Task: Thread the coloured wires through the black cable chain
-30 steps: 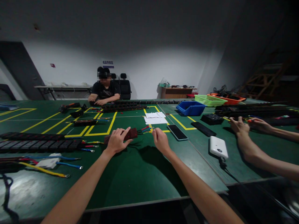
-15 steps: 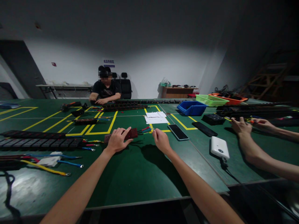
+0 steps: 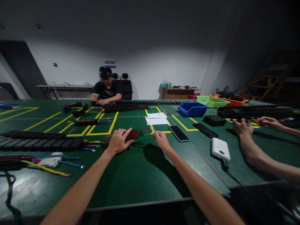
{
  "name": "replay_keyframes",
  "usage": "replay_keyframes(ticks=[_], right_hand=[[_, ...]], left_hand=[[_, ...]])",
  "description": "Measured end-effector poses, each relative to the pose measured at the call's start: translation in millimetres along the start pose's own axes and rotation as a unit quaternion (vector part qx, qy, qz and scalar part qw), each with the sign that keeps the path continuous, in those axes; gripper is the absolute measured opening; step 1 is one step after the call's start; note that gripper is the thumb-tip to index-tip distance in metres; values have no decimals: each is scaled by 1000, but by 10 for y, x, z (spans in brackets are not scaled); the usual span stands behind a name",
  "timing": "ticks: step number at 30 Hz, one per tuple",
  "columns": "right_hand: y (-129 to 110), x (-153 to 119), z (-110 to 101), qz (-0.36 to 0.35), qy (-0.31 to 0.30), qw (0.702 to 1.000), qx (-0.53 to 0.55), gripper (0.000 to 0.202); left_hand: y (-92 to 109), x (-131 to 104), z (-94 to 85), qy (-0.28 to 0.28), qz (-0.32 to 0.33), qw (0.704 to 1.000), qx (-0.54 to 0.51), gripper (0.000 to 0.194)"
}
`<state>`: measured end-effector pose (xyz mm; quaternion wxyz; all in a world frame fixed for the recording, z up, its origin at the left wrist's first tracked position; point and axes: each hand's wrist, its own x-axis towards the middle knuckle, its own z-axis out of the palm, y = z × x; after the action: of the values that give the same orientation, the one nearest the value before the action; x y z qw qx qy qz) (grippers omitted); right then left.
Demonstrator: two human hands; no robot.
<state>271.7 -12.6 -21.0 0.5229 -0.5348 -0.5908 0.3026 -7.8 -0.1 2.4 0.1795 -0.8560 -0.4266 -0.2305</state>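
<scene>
"Where is the brown block (image 3: 132, 134)?"

"On the green tabletop (image 3: 131, 184), in front of the person, with the left hand (image 3: 120, 141) laid over it. One end shows past the forefinger and thumb."

"And the fingers of that hand?"

"Spread across the block, the thumb apart from the forefinger. Whether they squeeze it, I can't tell."

"What about the right hand (image 3: 161, 139)?"

"It's beside the tips of the coloured wires (image 3: 146, 131) that come out of the block's right end. Its fingers are curled in, thumb and forefinger together. Whether a wire tip is caught between them is too small to tell."

"What lies around them?"

"White papers (image 3: 156, 120) beyond the wires, a phone (image 3: 179, 133) to the right of the right hand, and a blue bin (image 3: 192, 109) farther back. On the left there's a long black strip (image 3: 42, 143), and nearer the front edge a yellow wire (image 3: 47, 168) with a metal ring on its end."

"Anyone else?"

"A person in a dark shirt (image 3: 107, 90) sits across the tabletop. At the right, a co-worker's hand (image 3: 243, 127) reaches in, near a black box (image 3: 213, 120)."
</scene>
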Motion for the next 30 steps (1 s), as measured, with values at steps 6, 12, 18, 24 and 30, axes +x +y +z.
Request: replay_keyframes(ticks=[6, 12, 18, 24, 30], right_hand=[[53, 37, -23, 148, -65, 978, 129, 28], [68, 44, -27, -12, 21, 998, -60, 38], [135, 46, -115, 18, 37, 983, -179, 35], [51, 78, -263, -116, 53, 980, -151, 46], [-61, 44, -282, -168, -82, 979, -77, 29]], left_hand=[[22, 3, -9, -7, 0, 1000, -2, 68], [65, 6, -18, 1, -20, 1000, -24, 66], [92, 4, -15, -18, -5, 1000, -19, 65], [73, 22, -31, -15, -4, 1000, -11, 60], [70, 26, -71, -28, -32, 999, -14, 50]])
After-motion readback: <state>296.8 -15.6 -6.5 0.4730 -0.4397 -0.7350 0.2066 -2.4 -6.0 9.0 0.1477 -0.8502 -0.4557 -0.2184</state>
